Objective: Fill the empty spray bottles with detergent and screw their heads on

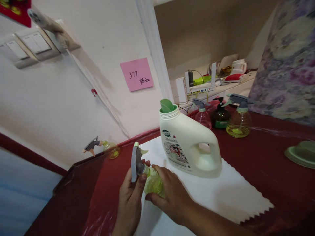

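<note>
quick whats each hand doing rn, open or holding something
Left hand: closed, holding the grey spray head.
Right hand: closed around the yellow-green plastic spray bottle.

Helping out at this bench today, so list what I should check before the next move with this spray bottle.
Spray bottle held: ok, left hand at its grey trigger head, right hand around its yellow-green body.
Trigger head seated on the neck: cannot tell from this view.
White plastic jug upright: ok, neck uncapped with a green piece sticking out.
White cloth flat under the jug: ok.
Back row of bottles upright: ok.
</note>
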Action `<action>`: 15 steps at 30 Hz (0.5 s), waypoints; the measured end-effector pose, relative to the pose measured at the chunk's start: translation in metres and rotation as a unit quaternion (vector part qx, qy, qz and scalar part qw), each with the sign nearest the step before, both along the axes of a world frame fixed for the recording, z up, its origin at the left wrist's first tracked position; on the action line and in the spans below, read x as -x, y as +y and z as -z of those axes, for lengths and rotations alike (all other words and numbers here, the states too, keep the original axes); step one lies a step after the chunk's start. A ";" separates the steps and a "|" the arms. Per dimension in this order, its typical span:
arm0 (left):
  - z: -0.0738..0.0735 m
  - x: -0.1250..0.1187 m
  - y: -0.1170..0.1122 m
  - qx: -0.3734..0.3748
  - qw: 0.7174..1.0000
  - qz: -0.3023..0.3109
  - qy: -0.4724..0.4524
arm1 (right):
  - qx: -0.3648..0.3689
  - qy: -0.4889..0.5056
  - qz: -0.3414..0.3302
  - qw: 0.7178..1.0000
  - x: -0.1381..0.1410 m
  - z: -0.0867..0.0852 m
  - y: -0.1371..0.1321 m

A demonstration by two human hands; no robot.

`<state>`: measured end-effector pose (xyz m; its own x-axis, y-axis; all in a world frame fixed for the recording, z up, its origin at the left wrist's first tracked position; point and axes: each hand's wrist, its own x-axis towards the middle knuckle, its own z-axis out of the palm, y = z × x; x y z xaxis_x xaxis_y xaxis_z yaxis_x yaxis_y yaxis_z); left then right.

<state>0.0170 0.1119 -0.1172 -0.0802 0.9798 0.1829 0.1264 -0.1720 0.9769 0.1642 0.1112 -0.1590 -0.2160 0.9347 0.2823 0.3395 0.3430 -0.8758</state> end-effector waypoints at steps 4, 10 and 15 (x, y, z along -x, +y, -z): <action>-0.002 -0.002 -0.002 -0.015 1.000 0.000 0.018 | 0.002 -0.003 -0.001 1.000 0.001 0.001 0.000; -0.005 -0.002 -0.004 -0.015 1.000 -0.005 0.027 | -0.001 -0.011 -0.003 1.000 0.002 0.002 0.002; -0.007 -0.003 -0.003 -0.022 0.998 -0.016 0.063 | -0.002 -0.004 0.002 1.000 0.000 0.000 0.001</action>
<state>0.0201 0.1084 -0.1102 -0.0842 0.9679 0.2366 0.2535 -0.2089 0.9445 0.1639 0.1125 -0.1594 -0.2146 0.9342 0.2849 0.3472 0.3456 -0.8718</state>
